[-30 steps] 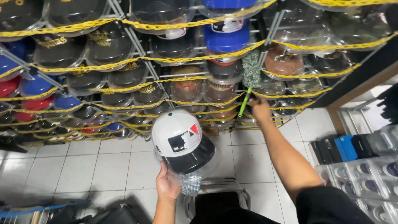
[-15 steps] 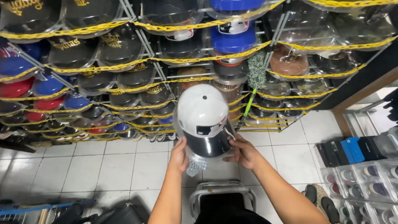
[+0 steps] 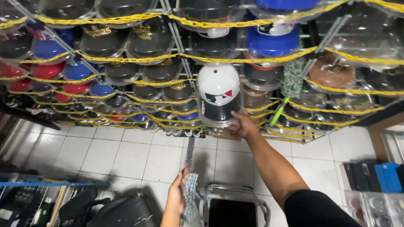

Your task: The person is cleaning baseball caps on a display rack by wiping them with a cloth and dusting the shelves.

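**White-and-black cap in its clear case, held up at the wall of caps**

My right hand (image 3: 243, 125) is stretched out to the middle of the frame, fingers curled under the bottom edge of a clear plastic case (image 3: 219, 97). Inside it sits a cap (image 3: 218, 86) with a white crown, a black brim and a small red-and-black patch on the front. The case is raised against the rack (image 3: 176, 46) of stacked caps that fills the whole upper half of the frame, each one in its own clear shell, with yellow chain (image 3: 126, 59) looped along every row. It sits right in the centre column, just below a blue cap (image 3: 272, 42) and left of a green-handled duster (image 3: 288, 90) hanging among the rows.

My left hand (image 3: 179, 195) is low in the frame, bottom centre, closed around a checked cloth (image 3: 191, 201) that droops from my fingers. Just to its right, at the bottom edge, is a grey step stool (image 3: 233, 208) with a black tread. White floor tiles (image 3: 126, 151) run beneath the rack. Red and blue caps (image 3: 63, 71) cluster at the left of the frame.
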